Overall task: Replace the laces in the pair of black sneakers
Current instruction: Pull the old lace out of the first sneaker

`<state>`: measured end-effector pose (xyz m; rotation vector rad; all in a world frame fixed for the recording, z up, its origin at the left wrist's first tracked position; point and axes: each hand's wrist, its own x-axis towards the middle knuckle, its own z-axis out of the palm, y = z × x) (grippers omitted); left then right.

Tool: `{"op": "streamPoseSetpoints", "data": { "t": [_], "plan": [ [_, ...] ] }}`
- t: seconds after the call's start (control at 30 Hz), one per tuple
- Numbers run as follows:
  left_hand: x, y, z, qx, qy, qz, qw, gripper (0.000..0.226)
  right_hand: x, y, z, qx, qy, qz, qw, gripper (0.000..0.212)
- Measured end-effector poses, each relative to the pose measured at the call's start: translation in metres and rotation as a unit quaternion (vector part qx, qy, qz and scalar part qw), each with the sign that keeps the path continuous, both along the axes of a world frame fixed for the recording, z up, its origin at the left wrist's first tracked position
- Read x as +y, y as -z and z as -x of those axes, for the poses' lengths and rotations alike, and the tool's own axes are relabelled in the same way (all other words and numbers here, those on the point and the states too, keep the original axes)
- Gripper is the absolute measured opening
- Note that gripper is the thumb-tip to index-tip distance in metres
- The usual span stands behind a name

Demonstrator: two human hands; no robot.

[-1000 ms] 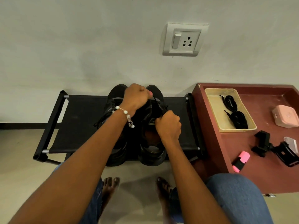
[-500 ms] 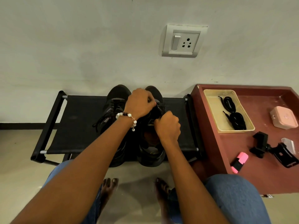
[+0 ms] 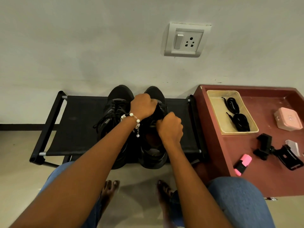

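Both hands are down on the right sneaker of the 2 on the black rack, and over the last second very little has shifted. The left hand has crept a touch forward toward the toe, the right hand has stayed just behind it over the tongue, and the 2 fists now sit almost touching.

The left hand's fingers are curled under in a fist on the upper eyelet area, apparently gripping the old lace, though the fingertips are hidden beneath the knuckles. The right hand's fingers are curled too, pinching something dark at the front of the shoe's opening; I cannot tell whether that is lace or tongue.

My reading is that the old lace is still being worked loose from this shoe, slowly, 1 crossing at a time. Nothing has come free: no lace hangs clear of the fingers.

The left sneaker sits just beside the left hand's wrist, its lace still threaded and trailing out to the side. The replacement laces lie coiled in the beige tray on the red table, well apart from the right hand's fingers. So the job is early: 2 shoes still to strip.
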<state>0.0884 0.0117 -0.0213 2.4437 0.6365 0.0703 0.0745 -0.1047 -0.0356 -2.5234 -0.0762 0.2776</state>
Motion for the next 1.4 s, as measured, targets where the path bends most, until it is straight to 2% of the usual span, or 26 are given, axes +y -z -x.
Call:
{"op": "streamPoseSetpoints", "data": {
  "t": [0.03, 0.1, 0.17, 0.33, 0.5, 0.53, 0.57, 0.6, 0.7, 0.77, 0.83, 0.9, 1.03, 1.07, 1.13, 1.23, 1.3, 1.4],
  "plan": [
    [0.003, -0.002, 0.000, 0.004, -0.039, 0.097, 0.994, 0.035, 0.000, 0.000, 0.000, 0.001, 0.001, -0.002, 1.000, 0.028],
    [0.008, -0.007, 0.004, 0.015, -0.111, 0.272, 0.956, 0.019, 0.000, 0.000, 0.000, 0.005, 0.002, -0.002, 1.000, 0.029],
    [0.011, -0.009, 0.007, 0.024, -0.151, 0.378, 0.913, 0.015, 0.001, -0.001, 0.000, 0.006, 0.003, -0.002, 1.000, 0.029],
    [0.013, -0.011, 0.009, 0.015, -0.194, 0.496, 0.846, 0.029, 0.000, -0.001, 0.001, 0.006, -0.001, -0.002, 1.000, 0.028],
    [0.028, -0.021, 0.015, -0.025, -0.263, 0.571, 0.778, 0.027, -0.002, -0.003, 0.001, 0.014, 0.000, -0.004, 1.000, 0.025],
    [0.033, -0.021, 0.015, -0.031, -0.267, 0.566, 0.779, 0.026, -0.001, -0.003, 0.001, 0.013, -0.003, -0.003, 1.000, 0.025],
    [0.036, -0.021, 0.016, -0.035, -0.266, 0.542, 0.796, 0.024, -0.001, -0.003, 0.001, 0.013, -0.007, -0.001, 1.000, 0.025],
    [0.039, -0.020, 0.016, -0.039, -0.261, 0.490, 0.831, 0.020, -0.001, -0.003, 0.002, 0.012, -0.010, 0.000, 1.000, 0.025],
    [0.038, -0.016, 0.019, -0.040, -0.201, 0.230, 0.951, 0.019, 0.000, -0.007, 0.002, 0.021, -0.022, 0.008, 1.000, 0.026],
    [0.034, -0.018, 0.024, -0.013, -0.144, 0.064, 0.987, 0.026, -0.001, -0.011, -0.001, 0.048, -0.052, 0.021, 0.997, 0.028],
    [0.031, -0.025, 0.032, 0.020, -0.111, -0.031, 0.993, 0.022, -0.001, -0.018, -0.009, 0.083, -0.093, 0.032, 0.992, 0.026],
    [0.028, -0.034, 0.037, 0.037, -0.059, -0.052, 0.996, 0.020, 0.001, -0.028, -0.020, 0.079, -0.135, 0.036, 0.987, 0.026],
    [0.011, -0.048, 0.047, 0.111, 0.051, 0.081, 0.989, 0.027, 0.006, -0.040, -0.038, -0.021, -0.231, 0.039, 0.972, 0.030],
    [0.004, -0.045, 0.049, 0.138, 0.063, 0.088, 0.985, 0.030, 0.007, -0.039, -0.041, -0.034, -0.251, 0.039, 0.967, 0.032],
    [-0.005, -0.033, 0.053, 0.149, 0.063, 0.048, 0.986, 0.041, 0.007, -0.030, -0.044, -0.046, -0.291, 0.062, 0.954, 0.040],
    [-0.009, -0.016, 0.056, 0.123, 0.022, 0.021, 0.992, 0.049, 0.007, -0.015, -0.045, -0.065, -0.310, 0.106, 0.942, 0.047],
    [-0.011, -0.013, 0.058, 0.118, 0.013, -0.003, 0.993, 0.043, 0.008, -0.012, -0.045, -0.079, -0.301, 0.110, 0.944, 0.048],
    [-0.018, -0.010, 0.062, 0.099, 0.017, -0.046, 0.994, 0.022, 0.010, -0.012, -0.042, -0.102, -0.282, 0.114, 0.947, 0.042]
  ]
}}
